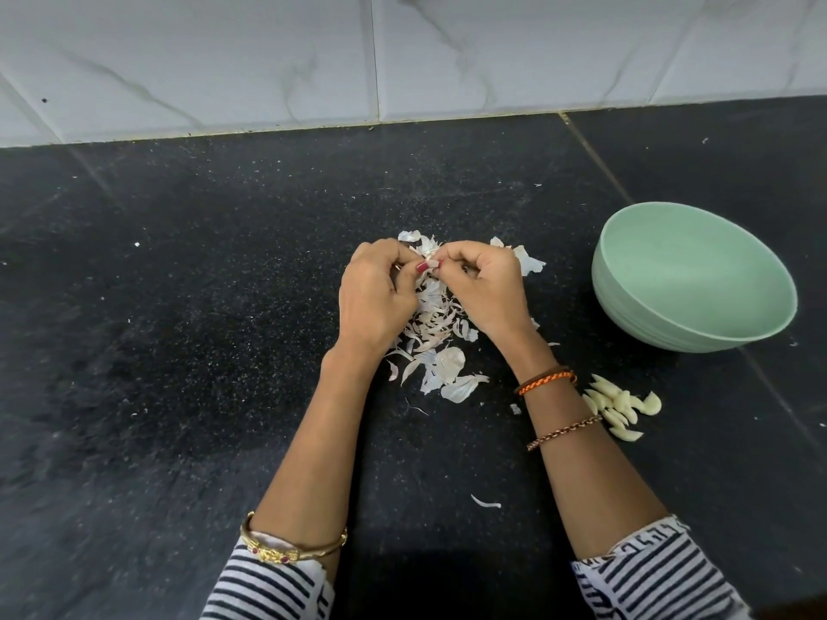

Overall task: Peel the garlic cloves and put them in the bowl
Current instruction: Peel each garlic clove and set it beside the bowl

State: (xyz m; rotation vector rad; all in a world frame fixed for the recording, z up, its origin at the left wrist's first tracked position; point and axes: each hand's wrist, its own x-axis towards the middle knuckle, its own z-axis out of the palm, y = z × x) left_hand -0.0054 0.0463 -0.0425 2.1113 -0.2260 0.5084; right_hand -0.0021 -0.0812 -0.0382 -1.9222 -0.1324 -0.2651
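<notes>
Cloves [620, 407] peeled but piled on counter [201, 306] right of fingers [423, 267], bowl [693, 279] looks empty; both hands pinching one more clove [430, 263], skins [436, 333] beneath.

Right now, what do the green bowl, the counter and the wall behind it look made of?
Bowl: probably plastic or melamine, pale green, matte sheen, faint ridges round its outer wall; ceramic not excluded.
Counter: polished black stone, likely granite, with fine white speckles and seams between slabs.
Wall: glossy white tiles with grey marble-like veining and grout lines; likely ceramic, veins possibly printed.
</notes>
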